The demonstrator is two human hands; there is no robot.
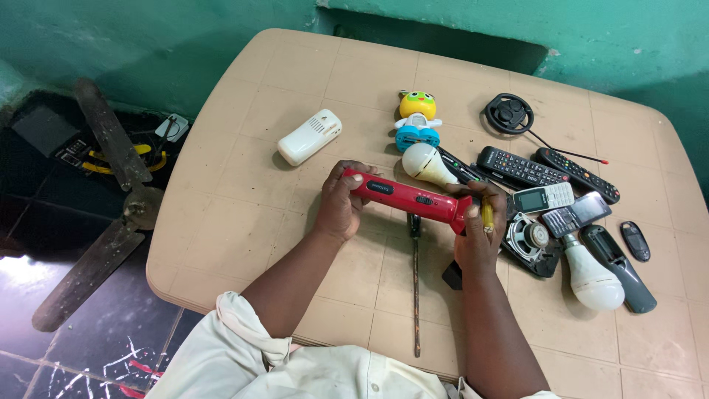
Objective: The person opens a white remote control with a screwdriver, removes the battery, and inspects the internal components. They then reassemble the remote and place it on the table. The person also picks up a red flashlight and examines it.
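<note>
Both hands held the long red plastic torch [412,199] level just above the beige tiled worktop [244,214], left hand [341,203] wrapped tight round its tail end, right hand [478,233] clamping its head w/ a yellow-handled tool [487,216]; judged mid-inspection/opening, next needing steady hold & careful tool placement.

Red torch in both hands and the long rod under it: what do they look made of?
Red torch: seemingly plastic, glossy, with soft highlights along its body. Long rod: probably metal, thin, dark and dull, perhaps rusted. Left hand and right hand grip the torch's ends.
</note>
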